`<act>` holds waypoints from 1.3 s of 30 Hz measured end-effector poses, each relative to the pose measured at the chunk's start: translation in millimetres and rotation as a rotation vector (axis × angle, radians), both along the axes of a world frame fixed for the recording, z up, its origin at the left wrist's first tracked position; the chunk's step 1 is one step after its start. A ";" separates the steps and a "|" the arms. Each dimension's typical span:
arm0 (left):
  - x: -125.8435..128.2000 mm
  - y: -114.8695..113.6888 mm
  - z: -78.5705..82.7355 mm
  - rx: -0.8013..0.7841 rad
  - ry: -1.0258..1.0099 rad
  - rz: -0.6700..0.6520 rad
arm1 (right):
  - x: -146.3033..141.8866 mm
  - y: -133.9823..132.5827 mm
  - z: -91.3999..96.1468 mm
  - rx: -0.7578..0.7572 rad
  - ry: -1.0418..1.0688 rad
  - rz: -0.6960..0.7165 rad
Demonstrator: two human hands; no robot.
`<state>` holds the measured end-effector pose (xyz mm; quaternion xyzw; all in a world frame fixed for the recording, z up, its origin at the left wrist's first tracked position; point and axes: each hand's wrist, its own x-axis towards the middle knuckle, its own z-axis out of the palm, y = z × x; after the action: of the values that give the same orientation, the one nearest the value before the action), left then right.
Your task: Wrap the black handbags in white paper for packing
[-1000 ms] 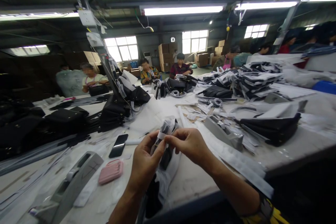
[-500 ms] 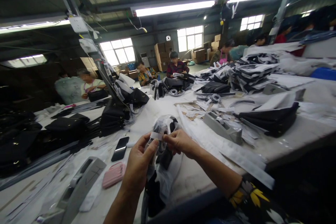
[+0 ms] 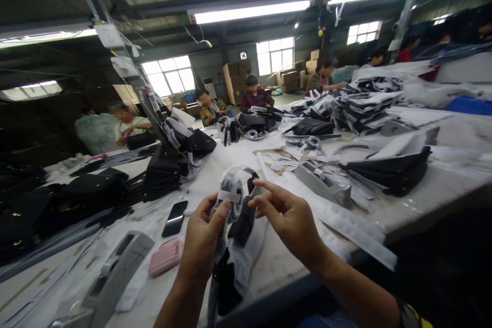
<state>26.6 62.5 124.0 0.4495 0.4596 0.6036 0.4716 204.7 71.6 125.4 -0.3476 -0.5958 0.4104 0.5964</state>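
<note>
Left hand (image 3: 203, 238): thumb and fingers were closed on the wrapped coil (image 3: 230, 184) at its white band (image 3: 229, 196).
Coil: was held up, right of the phone (image 3: 175, 219).
Right hand (image 3: 292, 220): was farther right of the phone, fingers parted, gripping nothing visible.
Pink case (image 3: 166, 257): lay just nearer the wearer than the phone.
Grey tape dispenser (image 3: 122, 266): stood left of the phone.

We can read no text, brand or number. On the side of the grey tape dispenser (image 3: 115, 272) at lower left, we observe dark hand-drawn lines; we cannot resolve them into letters. On the far wall, the marks on the clock (image 3: 243, 55) are too small for us to read. We can make out no print on the white band (image 3: 229, 196) around the coil (image 3: 232, 179).
</note>
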 end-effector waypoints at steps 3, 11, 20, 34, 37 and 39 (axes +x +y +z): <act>2.5 -1.6 -0.3 0.035 0.048 0.010 | -5.2 -7.8 3.4 -0.005 -0.008 0.069; 9.6 -5.4 0.3 0.147 0.205 0.107 | -12.5 -3.5 1.6 -0.225 0.161 0.306; 10.0 -2.9 -8.7 0.104 0.209 0.133 | -10.7 -6.0 1.5 -0.394 0.475 0.474; 11.3 -3.1 -23.2 0.376 0.602 0.289 | -37.6 9.5 1.6 -0.444 0.537 0.501; 12.3 -6.3 -28.7 0.433 0.730 0.317 | -45.5 17.8 -1.3 -0.488 0.528 0.461; 16.3 -10.0 -31.9 0.436 0.762 0.370 | -50.5 20.0 -0.3 -0.491 0.501 0.421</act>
<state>42.9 52.5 92.1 0.6381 0.5346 0.5519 0.0486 154.3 91.6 125.1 -0.2393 -0.3745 0.7256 0.5253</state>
